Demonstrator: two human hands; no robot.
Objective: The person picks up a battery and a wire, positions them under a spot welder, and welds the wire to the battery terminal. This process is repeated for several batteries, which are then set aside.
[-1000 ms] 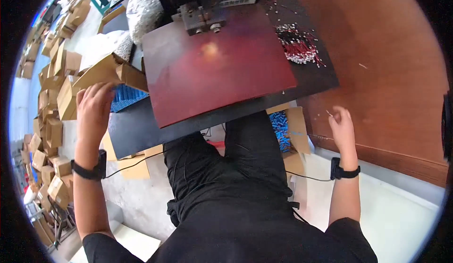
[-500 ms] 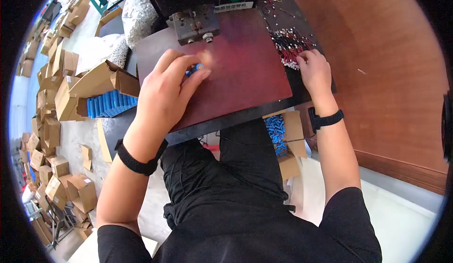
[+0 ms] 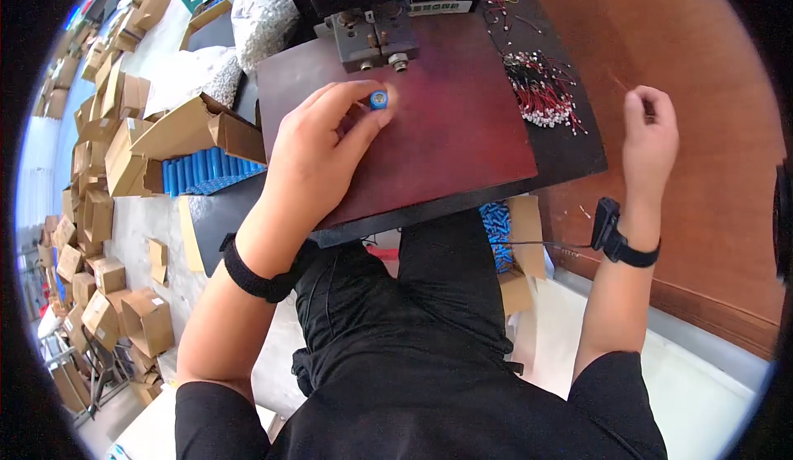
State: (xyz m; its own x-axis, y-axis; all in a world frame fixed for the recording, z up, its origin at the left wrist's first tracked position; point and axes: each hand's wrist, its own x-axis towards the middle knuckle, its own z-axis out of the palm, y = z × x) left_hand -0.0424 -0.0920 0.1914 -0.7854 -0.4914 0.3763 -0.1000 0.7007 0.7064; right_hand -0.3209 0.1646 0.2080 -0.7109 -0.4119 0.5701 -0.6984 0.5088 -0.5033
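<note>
My left hand (image 3: 318, 142) pinches a small blue cylindrical battery cell (image 3: 379, 100) between thumb and fingers, its round end turned up toward me. It is held over a dark red board (image 3: 462, 142), just in front of a metal block (image 3: 368, 47) with two knobs on a black machine. Out to the right, beyond the table edge, my right hand (image 3: 650, 142) is raised with curled fingers. A faint reddish streak shows near its fingertips; blur hides what they hold. Left of that hand, a pile of red and black wire leads with white connectors (image 3: 549, 101) lies on the black tabletop.
A carton (image 3: 157, 150) of blue cells stands at the left, and another carton (image 3: 524, 229) of blue cells sits below the table. Bags of white pieces (image 3: 263, 22) are at the back left. A brown panel (image 3: 702, 171) rises on the right. Many cardboard boxes (image 3: 107, 274) fill the far left.
My right hand has left the wire pile and swung outward to the right. My left hand still holds the cell, its end now turned more upward. The whole view has shifted slightly.
</note>
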